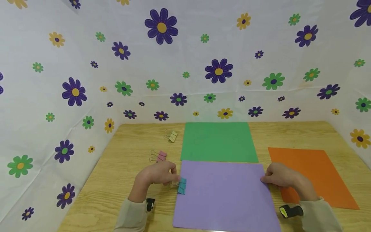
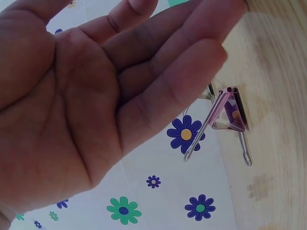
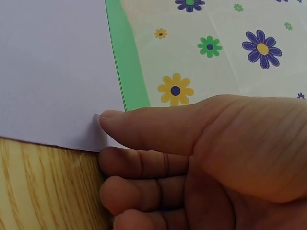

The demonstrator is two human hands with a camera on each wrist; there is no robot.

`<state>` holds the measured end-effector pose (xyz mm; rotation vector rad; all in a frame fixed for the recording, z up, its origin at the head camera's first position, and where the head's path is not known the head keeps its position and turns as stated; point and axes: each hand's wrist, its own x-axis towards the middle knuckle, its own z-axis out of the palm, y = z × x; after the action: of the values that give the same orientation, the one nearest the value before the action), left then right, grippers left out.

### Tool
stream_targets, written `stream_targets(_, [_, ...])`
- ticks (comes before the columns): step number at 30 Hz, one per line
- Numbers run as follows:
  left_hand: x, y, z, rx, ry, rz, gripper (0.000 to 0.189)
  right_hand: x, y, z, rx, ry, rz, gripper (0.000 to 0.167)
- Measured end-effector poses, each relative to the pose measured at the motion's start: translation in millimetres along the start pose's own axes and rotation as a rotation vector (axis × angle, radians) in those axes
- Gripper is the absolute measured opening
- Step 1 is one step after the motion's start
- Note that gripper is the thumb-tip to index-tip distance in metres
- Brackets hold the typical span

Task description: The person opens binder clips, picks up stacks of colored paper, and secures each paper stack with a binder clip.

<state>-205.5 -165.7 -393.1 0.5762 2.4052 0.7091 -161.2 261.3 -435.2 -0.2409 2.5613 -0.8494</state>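
Note:
A purple paper sheet [image 1: 223, 193] lies in front, a teal binder clip [image 1: 181, 187] on its left edge with a wire handle pointing left. At that clip, my left hand [image 1: 156, 174] has its thumb and index finger close together, the thumb tip over the clip's upper corner. In the left wrist view the other fingers extend loosely from the palm, and the teal clip is hidden. My right hand [image 1: 281, 175] pinches the sheet's right edge, its thumb [image 3: 139, 127] on top and its other fingers curled below.
A green sheet [image 1: 218, 141] lies behind the purple one, an orange sheet [image 1: 316, 174] to the right. A pink binder clip [image 1: 161, 156] and a yellow binder clip [image 1: 173, 136] rest on the wooden table [image 1: 116, 180] at left. Flowered cloth [image 1: 188, 58] hangs around the table.

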Motion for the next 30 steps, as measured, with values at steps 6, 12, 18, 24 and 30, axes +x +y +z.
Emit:
stream_targets(6, [-1.2,0.0,0.8,-0.017,0.003,-0.001,0.023,0.0,-0.1,-0.2,0.014,-0.006,0.008,0.026])
stream_targets(12, [-1.1,-1.1,1.4,-0.018,0.002,0.008,0.023,-0.4,-0.4,-0.6,0.004,-0.014,0.035,0.023])
stream_targets(18, [-1.3,-1.5,1.0,-0.013,0.005,0.010,0.025,0.0,1.0,-0.1,0.010,-0.013,0.035,0.022])
stream_targets(24, [-0.4,-1.7,0.9,-0.013,0.007,0.005,0.025,0.6,2.4,0.2,0.006,-0.007,0.029,0.024])
stream_targets(30, [-1.0,-1.6,0.9,-0.021,0.011,0.003,0.025,0.6,2.2,0.0,0.022,-0.010,0.024,0.024])
